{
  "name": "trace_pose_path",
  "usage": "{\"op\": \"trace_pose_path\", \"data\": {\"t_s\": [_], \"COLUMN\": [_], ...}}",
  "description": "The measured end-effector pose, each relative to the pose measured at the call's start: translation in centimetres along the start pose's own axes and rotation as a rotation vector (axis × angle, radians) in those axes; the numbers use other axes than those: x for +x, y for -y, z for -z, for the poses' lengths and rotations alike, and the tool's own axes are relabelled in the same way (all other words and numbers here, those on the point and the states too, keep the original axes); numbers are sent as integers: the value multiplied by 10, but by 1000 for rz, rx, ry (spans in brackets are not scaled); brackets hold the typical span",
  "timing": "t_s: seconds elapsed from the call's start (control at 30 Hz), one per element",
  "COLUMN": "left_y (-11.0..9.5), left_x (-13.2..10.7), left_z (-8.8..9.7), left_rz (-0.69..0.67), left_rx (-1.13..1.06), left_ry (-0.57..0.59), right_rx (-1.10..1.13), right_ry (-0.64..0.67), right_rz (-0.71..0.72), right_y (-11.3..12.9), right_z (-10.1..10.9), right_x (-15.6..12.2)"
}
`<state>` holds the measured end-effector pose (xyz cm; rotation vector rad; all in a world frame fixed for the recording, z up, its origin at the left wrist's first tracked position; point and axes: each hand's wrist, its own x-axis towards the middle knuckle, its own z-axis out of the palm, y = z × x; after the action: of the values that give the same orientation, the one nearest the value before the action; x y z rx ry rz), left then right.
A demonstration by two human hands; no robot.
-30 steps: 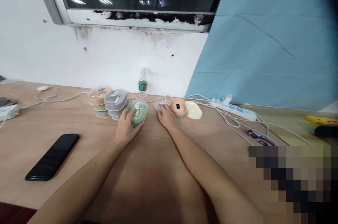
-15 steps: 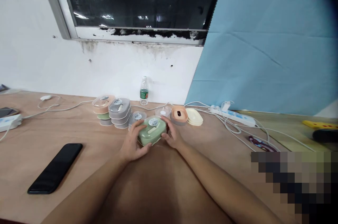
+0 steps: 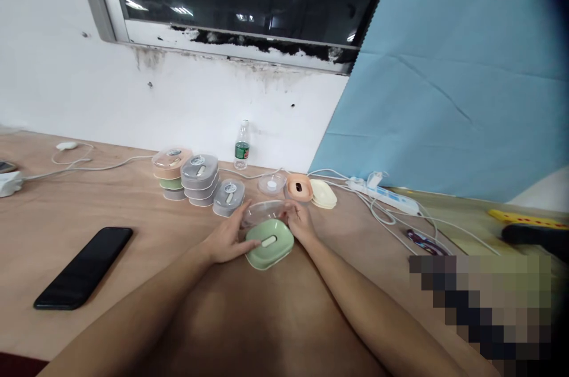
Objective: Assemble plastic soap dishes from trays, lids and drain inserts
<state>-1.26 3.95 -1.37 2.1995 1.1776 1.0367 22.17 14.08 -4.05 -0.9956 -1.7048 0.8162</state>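
A green soap box lies on the wooden table just in front of me. Its clear lid is tilted up off the back of it. My left hand grips the box's left side. My right hand pinches the right edge of the clear lid. Behind them stand stacks of closed soap boxes: an orange-topped stack, a grey stack and a single grey box.
A loose clear lid, an orange tray and a cream tray lie behind my right hand. A water bottle stands by the wall. A black phone lies at left. A power strip with cables is at right.
Both hands pulled the green box from the row toward me and set it down. The clear lid has come up off the green base.
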Motion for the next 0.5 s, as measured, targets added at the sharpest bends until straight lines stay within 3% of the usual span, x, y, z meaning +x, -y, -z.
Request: {"op": "trace_pose_path", "data": {"t_s": [0.2, 0.33, 0.43, 0.5], "left_y": [4, 6, 6, 7], "left_x": [7, 12, 12, 11], "left_z": [-5, -5, -2, -1], "left_rz": [166, 262, 253, 242], "left_rx": [-239, -443, -478, -503], "left_ry": [-311, -479, -529, -533], "right_rx": [12, -202, -329, -344], "right_ry": [44, 76, 128, 140], "right_rz": [13, 239, 420, 468], "right_y": [13, 26, 29, 30], "right_z": [-7, -4, -2, -1], "right_x": [-4, -5, -2, 1]}}
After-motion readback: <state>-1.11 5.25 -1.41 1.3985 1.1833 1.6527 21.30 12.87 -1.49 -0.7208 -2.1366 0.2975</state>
